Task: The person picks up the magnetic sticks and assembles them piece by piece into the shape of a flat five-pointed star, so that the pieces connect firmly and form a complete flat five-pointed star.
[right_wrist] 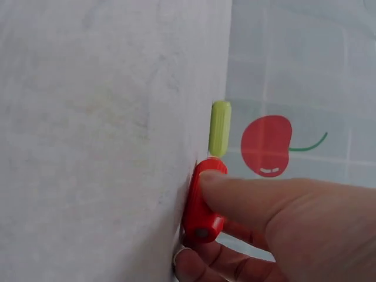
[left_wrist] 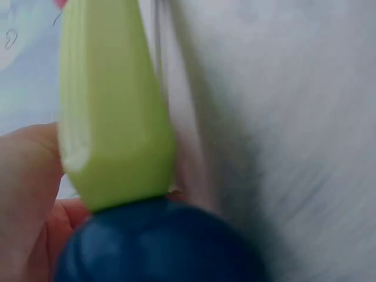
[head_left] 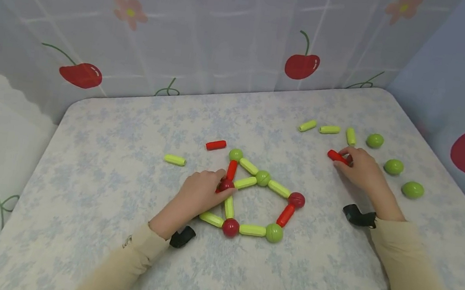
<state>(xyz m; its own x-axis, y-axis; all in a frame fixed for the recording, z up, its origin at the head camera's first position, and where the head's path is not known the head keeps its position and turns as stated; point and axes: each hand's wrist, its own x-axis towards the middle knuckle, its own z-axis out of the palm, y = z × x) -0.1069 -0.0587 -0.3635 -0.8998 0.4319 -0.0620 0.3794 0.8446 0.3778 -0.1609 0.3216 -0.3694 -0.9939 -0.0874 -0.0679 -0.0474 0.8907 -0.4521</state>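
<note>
So there's this ball-and-rod frame (head_left: 262,178) on the bench (head_left: 83,171). Left hand (head_left: 202,190) seems to be gripping the dark red ball (head_left: 226,184) on the frame's left side, though it's partly covered from here. Right hand (head_left: 361,167) is pinching a red rod (right_wrist: 197,202) off to the frame's right, loose green balls (head_left: 393,166) further out.

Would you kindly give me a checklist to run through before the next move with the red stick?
1. Hold on the red stick: ok, the right grip pinches it.
2. Left grip on the frame: ok, at a red ball.
3. Red stick joined to the frame: not ok, it is apart.
4. Green stick firmly seated on the blue ball: cannot tell; they touch.
5. Loose green balls available: ok, three at right.
</note>
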